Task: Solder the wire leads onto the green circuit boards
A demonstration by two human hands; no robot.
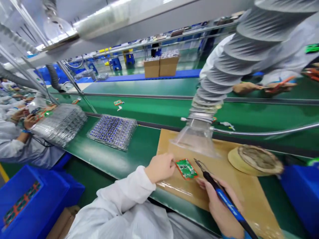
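Note:
A small green circuit board [186, 169] with an orange edge sits over the brown work sheet [249, 196]. My left hand [161, 167] is closed, its curled fingertips at the board's left edge; the exact grip is partly hidden. In my right hand [221, 202] is a soldering iron [225, 198] with a black and blue handle, held like a pen. Its metal tip points up and left, just right of the board and apart from it. My right fingertips come close to the board's lower right corner.
A clear fume hood [196, 137] on a grey hose hangs above the sheet. To the right stand a round yellowish tin [255, 160] and a blue bin [301, 196]. Clear trays [112, 131] lie left. Co-workers' hands [269, 87] are across the green conveyor [154, 109].

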